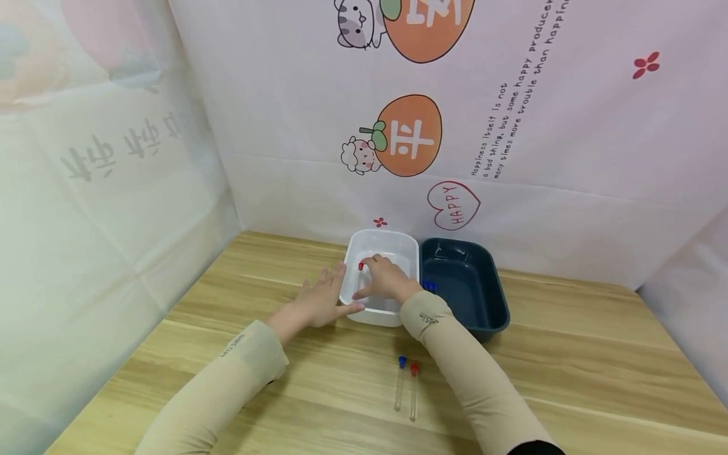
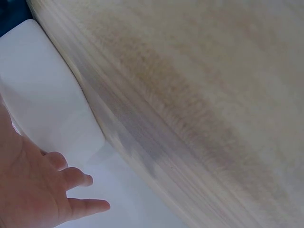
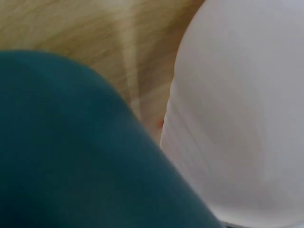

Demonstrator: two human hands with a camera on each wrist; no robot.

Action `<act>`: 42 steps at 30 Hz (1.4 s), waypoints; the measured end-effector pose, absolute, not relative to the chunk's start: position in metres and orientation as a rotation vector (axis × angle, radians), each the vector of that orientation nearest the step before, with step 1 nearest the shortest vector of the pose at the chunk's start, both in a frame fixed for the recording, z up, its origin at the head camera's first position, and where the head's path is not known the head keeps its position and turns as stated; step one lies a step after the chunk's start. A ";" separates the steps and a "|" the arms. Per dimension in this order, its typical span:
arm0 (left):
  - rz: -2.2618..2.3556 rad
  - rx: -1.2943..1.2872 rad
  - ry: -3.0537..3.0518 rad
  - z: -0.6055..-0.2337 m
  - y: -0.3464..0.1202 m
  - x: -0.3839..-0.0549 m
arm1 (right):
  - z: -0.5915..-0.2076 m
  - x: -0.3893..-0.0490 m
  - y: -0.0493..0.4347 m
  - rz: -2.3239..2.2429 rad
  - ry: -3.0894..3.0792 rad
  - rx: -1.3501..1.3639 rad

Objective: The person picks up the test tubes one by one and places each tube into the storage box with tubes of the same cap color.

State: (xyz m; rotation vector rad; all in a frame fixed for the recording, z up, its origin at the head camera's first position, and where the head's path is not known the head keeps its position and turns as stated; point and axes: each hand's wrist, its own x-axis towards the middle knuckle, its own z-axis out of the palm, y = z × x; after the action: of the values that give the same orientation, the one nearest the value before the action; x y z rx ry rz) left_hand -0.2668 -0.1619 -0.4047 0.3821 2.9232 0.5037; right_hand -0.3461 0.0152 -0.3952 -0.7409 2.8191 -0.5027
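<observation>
Red cap (image 1: 361,266) in white tray (image 1: 375,317) — just left of nearer right hand (image 1: 387,280), pinch unclear; left hand (image 1: 318,302), fingers spread.

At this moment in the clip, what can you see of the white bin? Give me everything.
The white bin is an open-topped, rounded rectangle with smooth, slightly glossy walls, apparently plastic. It stands upright on the wood-grain table, close beside the dark blue bin. The left hand lies along its left side, seemingly touching it; the right hand reaches in, hiding part of the inside. A red stopper shows within, by that hand's fingertips; whether it is held is unclear.
</observation>
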 end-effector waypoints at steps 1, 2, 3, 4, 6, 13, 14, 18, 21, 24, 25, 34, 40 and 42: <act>0.504 0.382 2.924 -0.405 -0.162 -0.267 | -0.396 -0.346 0.015 -0.493 2.821 -0.747; 0.505 0.384 2.924 -0.405 -0.161 -0.267 | -0.397 -0.347 0.015 -0.477 2.825 -0.753; 0.506 0.384 2.924 -0.405 -0.161 -0.266 | -0.398 -0.347 0.015 -0.461 2.830 -0.761; 0.509 0.383 2.924 -0.404 -0.160 -0.266 | -0.399 -0.348 0.015 -0.446 2.834 -0.763; 0.516 0.387 2.924 -0.404 -0.160 -0.266 | -0.401 -0.348 0.014 -0.412 2.836 -0.763; 0.495 0.396 2.921 -0.405 -0.156 -0.265 | -0.410 -0.348 0.013 -0.313 2.830 -0.779; 0.490 0.398 2.920 -0.405 -0.156 -0.265 | -0.411 -0.348 0.013 -0.308 2.827 -0.778; 0.479 0.402 2.914 -0.405 -0.155 -0.264 | -0.414 -0.347 0.013 -0.305 2.812 -0.752; 0.476 0.402 2.912 -0.405 -0.154 -0.263 | -0.415 -0.346 0.014 -0.277 2.804 -0.752; 0.481 0.399 2.910 -0.405 -0.154 -0.263 | -0.414 -0.346 0.015 -0.264 2.794 -0.745; 0.484 0.397 2.910 -0.405 -0.154 -0.263 | -0.413 -0.345 0.016 -0.267 2.792 -0.743; 0.507 0.391 2.907 -0.406 -0.155 -0.266 | -0.402 -0.344 0.017 -0.288 2.767 -0.734; 0.501 0.362 2.906 -0.403 -0.160 -0.267 | -0.386 -0.347 0.020 -0.365 2.775 -0.764; 0.488 0.363 2.906 -0.402 -0.160 -0.267 | -0.383 -0.347 0.023 -0.395 2.778 -0.772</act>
State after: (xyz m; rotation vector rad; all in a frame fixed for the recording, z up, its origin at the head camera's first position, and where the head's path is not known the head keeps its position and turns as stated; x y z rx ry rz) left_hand -0.2673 -0.1603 -0.4022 0.3626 2.9059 0.4881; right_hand -0.3468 0.0227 -0.3831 -0.7723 2.7782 -0.3954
